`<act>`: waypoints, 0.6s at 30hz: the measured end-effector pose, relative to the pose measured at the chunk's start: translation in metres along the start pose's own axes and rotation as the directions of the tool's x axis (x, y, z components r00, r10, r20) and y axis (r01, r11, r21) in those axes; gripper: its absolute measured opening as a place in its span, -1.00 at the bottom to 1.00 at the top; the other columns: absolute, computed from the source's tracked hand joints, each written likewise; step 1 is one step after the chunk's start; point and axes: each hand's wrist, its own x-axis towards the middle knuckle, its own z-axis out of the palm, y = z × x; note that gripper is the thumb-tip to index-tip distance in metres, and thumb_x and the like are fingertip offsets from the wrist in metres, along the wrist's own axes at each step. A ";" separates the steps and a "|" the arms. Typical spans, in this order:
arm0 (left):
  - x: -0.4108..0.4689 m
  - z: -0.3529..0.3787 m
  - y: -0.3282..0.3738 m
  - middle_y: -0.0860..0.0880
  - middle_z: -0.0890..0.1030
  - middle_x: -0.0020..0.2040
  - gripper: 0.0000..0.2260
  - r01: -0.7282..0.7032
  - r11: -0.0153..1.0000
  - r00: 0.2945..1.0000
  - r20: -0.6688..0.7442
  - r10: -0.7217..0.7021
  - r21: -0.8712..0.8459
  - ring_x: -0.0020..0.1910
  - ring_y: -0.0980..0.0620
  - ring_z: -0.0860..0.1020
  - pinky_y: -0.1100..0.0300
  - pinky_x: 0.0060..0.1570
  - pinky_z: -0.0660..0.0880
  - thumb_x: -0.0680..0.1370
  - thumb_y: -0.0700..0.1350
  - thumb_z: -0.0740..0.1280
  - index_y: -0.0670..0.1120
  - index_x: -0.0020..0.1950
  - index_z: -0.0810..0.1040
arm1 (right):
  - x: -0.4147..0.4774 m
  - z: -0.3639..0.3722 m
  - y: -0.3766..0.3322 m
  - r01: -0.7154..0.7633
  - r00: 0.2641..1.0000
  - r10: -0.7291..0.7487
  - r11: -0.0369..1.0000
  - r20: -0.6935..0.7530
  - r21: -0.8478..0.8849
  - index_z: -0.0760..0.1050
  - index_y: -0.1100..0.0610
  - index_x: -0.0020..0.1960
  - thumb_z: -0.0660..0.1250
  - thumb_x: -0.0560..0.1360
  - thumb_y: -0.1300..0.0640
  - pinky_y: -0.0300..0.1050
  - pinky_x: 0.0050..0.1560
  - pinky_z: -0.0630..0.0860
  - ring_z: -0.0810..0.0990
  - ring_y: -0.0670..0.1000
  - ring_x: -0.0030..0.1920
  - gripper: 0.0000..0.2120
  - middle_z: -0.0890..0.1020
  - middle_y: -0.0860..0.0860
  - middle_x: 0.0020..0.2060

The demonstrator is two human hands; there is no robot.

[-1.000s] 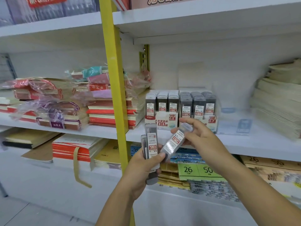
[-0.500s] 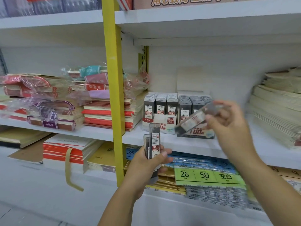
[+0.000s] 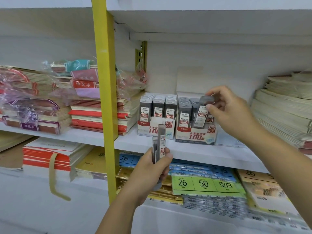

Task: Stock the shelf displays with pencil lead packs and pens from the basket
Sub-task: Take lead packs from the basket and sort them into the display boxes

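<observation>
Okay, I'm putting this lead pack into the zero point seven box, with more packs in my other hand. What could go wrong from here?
1. The lead pack in the right hand is tilted and pinched near its top; it may catch the 0.7 box front or topple neighbouring packs.
2. The spare packs stand unevenly in the left hand and could slip.
3. The 0.5 box sits alongside; sizes could get mixed.

On the middle shelf (image 3: 185, 149), right of the upright post (image 3: 104, 98), the left display box (image 3: 152, 130) and right display box (image 3: 194, 135) stand side by side. Notebook stacks (image 3: 94, 115) lie to their left and a paper stack (image 3: 283, 115) to their right. The right hand (image 3: 231, 112) holds a lead pack (image 3: 201, 114) at the right display box's front. The left hand (image 3: 152, 169) holds more packs (image 3: 160, 142) before the shelf edge.
</observation>
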 end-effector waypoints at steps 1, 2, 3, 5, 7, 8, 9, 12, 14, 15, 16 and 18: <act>0.000 0.001 0.001 0.02 0.50 -0.31 -0.84 0.029 0.999 1.000 0.011 -0.029 -0.021 -0.30 0.05 0.43 0.14 -0.21 0.46 0.46 0.12 0.37 0.15 0.01 0.56 | -0.001 0.004 0.003 -0.002 1.000 0.003 0.999 0.026 -0.041 0.46 -0.12 0.06 0.37 0.52 0.22 -0.55 -0.24 0.39 0.53 -0.27 -0.15 -0.73 0.53 -0.20 -0.07; 0.001 0.001 0.001 0.01 0.52 -0.29 -0.80 0.054 0.998 0.998 0.021 -0.053 -0.038 -0.27 0.04 0.44 0.13 -0.18 0.47 0.42 0.07 0.35 0.18 0.04 0.57 | -0.002 0.007 0.006 0.002 0.999 0.002 0.995 0.041 -0.095 0.49 -0.11 0.08 0.38 0.51 0.20 -0.53 -0.22 0.38 0.51 -0.23 -0.14 -0.76 0.47 -0.20 -0.07; 0.001 0.002 0.001 0.01 0.55 -0.26 -0.77 0.068 0.997 0.997 0.029 -0.067 -0.048 -0.24 0.04 0.47 0.12 -0.15 0.48 0.42 0.04 0.34 0.20 0.06 0.58 | -0.003 0.010 0.008 0.001 0.999 0.006 0.989 0.045 -0.150 0.53 -0.08 0.11 0.38 0.52 0.18 -0.50 -0.18 0.35 0.47 -0.19 -0.12 -0.77 0.42 -0.19 -0.08; 0.000 0.004 0.002 0.02 0.67 -0.16 -0.82 0.054 0.998 0.998 0.046 -0.052 -0.044 -0.16 0.06 0.54 0.15 -0.13 0.49 0.52 -0.02 0.32 0.23 0.04 0.61 | -0.004 0.013 0.009 -0.012 0.999 0.020 0.968 0.031 -0.249 0.55 0.00 0.24 0.37 0.53 0.17 -0.37 -0.03 0.30 0.37 -0.13 -0.02 -0.71 0.36 -0.13 -0.06; -0.005 0.007 0.005 0.06 0.72 -0.04 -0.81 0.033 0.999 0.998 0.059 -0.032 -0.010 -0.17 0.16 0.61 0.27 -0.19 0.51 0.65 -0.04 0.27 0.23 0.12 0.60 | -0.011 0.014 0.003 -0.022 1.000 0.022 0.949 -0.004 -0.315 0.49 0.04 0.36 0.32 0.56 0.19 -0.29 0.10 0.23 0.25 -0.15 0.08 -0.63 0.32 -0.10 0.02; -0.008 0.008 0.007 0.07 0.73 -0.01 -0.82 0.026 1.000 0.997 0.069 -0.027 0.010 -0.20 0.20 0.62 0.31 -0.22 0.51 0.67 -0.03 0.26 0.21 0.20 0.56 | -0.018 0.015 0.000 -0.018 0.999 0.007 0.951 -0.038 -0.308 0.44 0.04 0.40 0.30 0.57 0.20 -0.32 0.13 0.20 0.23 -0.16 0.09 -0.60 0.30 -0.10 0.05; -0.011 0.009 0.009 0.08 0.73 0.01 -0.81 0.020 0.999 0.997 0.079 -0.022 0.034 -0.21 0.21 0.62 0.32 -0.24 0.51 0.67 0.01 0.26 0.20 0.26 0.52 | -0.029 0.017 -0.004 -0.009 0.997 -0.011 0.967 -0.074 -0.255 0.41 0.04 0.42 0.27 0.58 0.20 -0.35 0.11 0.21 0.27 -0.18 0.08 -0.59 0.32 -0.11 0.07; -0.021 0.011 0.014 0.05 0.73 0.07 -0.85 -0.010 0.996 0.994 0.113 0.000 0.090 -0.15 0.03 0.61 0.20 -0.25 0.50 0.61 0.12 0.29 0.33 0.15 0.52 | -0.068 0.029 -0.019 -0.080 0.997 0.076 0.984 0.030 0.161 0.40 -0.21 0.36 0.21 0.61 0.03 -0.45 -0.04 0.34 0.45 -0.31 0.03 -0.66 0.47 -0.25 0.09; -0.027 0.013 0.019 0.03 0.73 0.09 -0.88 -0.001 0.998 0.994 0.112 -0.007 0.070 -0.13 -0.02 0.61 0.20 -0.28 0.47 0.57 0.14 0.33 0.34 0.09 0.56 | -0.083 0.033 -0.026 -0.190 0.966 0.111 0.917 0.231 0.351 0.40 -0.34 0.29 0.25 0.59 -0.01 -0.45 -0.04 0.38 0.47 -0.33 0.03 -0.67 0.48 -0.36 0.05; -0.030 0.013 0.021 0.02 0.73 0.10 -0.88 0.016 0.998 0.994 0.105 -0.022 0.059 -0.14 -0.04 0.59 0.19 -0.30 0.44 0.55 0.15 0.35 0.33 0.08 0.57 | -0.086 0.033 -0.025 -0.206 0.958 0.106 0.901 0.265 0.383 0.40 -0.36 0.28 0.30 0.57 0.03 -0.46 -0.03 0.39 0.48 -0.28 -0.02 -0.63 0.47 -0.36 -0.01; -0.033 0.012 0.025 0.00 0.73 0.10 -0.87 0.028 0.998 0.994 0.103 -0.033 0.053 -0.15 -0.08 0.55 0.16 -0.30 0.40 0.53 0.17 0.37 0.32 0.07 0.59 | -0.088 0.030 -0.024 -0.210 0.959 0.106 0.889 0.263 0.406 0.42 -0.36 0.27 0.34 0.55 0.08 -0.45 -0.02 0.40 0.48 -0.24 -0.08 -0.59 0.45 -0.31 -0.07; -0.036 0.010 0.031 -0.04 0.73 0.09 -0.82 0.036 0.998 0.993 0.113 -0.043 0.060 -0.17 -0.10 0.51 0.15 -0.29 0.36 0.49 0.20 0.40 0.28 0.09 0.61 | -0.089 0.024 -0.022 -0.238 0.957 0.130 0.860 0.258 0.451 0.51 -0.29 0.21 0.40 0.51 0.13 -0.37 0.00 0.44 0.49 -0.14 -0.10 -0.61 0.46 -0.14 -0.07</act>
